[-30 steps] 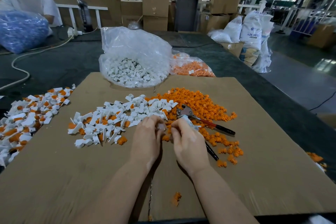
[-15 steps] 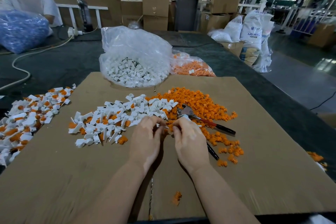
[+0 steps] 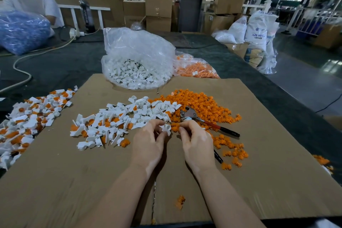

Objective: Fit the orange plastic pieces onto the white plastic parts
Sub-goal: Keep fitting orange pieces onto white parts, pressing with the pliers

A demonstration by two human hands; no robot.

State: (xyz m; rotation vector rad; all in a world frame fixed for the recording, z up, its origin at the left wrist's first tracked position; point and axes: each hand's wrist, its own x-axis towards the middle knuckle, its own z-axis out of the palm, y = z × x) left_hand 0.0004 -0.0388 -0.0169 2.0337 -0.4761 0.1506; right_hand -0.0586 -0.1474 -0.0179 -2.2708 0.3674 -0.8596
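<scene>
My left hand (image 3: 148, 142) pinches a small white plastic part (image 3: 166, 128) over the cardboard sheet (image 3: 74, 181). My right hand (image 3: 197, 140) has its fingers curled just right of that part; what its fingertips hold is too small to tell. Behind the hands lies a pile of loose white parts (image 3: 118, 120), some with orange pieces in them. A heap of orange pieces (image 3: 201, 105) spreads to the right.
Red-handled pliers (image 3: 207, 122) lie on the orange heap. A clear bag of white parts (image 3: 137, 61) and a bag of orange pieces (image 3: 194, 69) stand behind. Fitted parts (image 3: 27, 122) are piled at left. A person sits far left.
The hands have drawn slightly apart. The white part now shows clearly between them, held at the left hand's fingertips.
</scene>
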